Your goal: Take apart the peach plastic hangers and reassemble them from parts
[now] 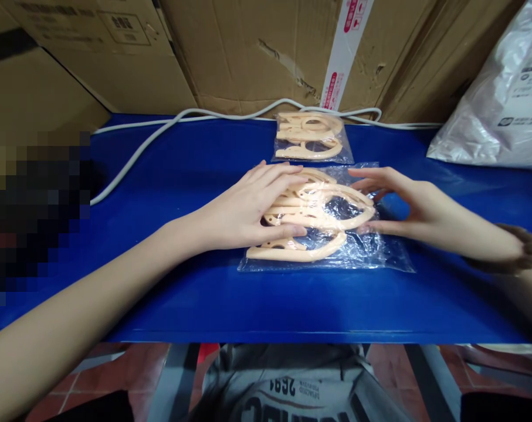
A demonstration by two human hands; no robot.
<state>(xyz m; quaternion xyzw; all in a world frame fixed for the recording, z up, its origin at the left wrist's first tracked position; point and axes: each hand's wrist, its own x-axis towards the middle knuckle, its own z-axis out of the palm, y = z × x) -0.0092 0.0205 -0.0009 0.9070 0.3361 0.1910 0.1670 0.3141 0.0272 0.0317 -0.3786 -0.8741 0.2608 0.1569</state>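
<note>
- Apparently the hangers [312, 255] already lie inside their clear bag [391, 259], flat on the middle of the bench [160, 305]; whether its mouth is sealed, I cannot tell.
- Behind it, a second bag [309, 140] of hangers lies flat, untouched by either hand.
- The left hand [252, 205] rests spread over the clear bag, thumb apart; the right hand [400, 199] curves its fingers wide at the bag's right side.
- Around the blue top: a white cable [138, 153], cardboard boxes [248, 64] behind, a white package [490, 123] right, floor tiles [140, 372] below.

The pieces [307, 220] are pale peach, the tabletop [230, 305] plain blue, the cardboard [234, 64] brown (its white tape [345, 50] red-printed).
</note>
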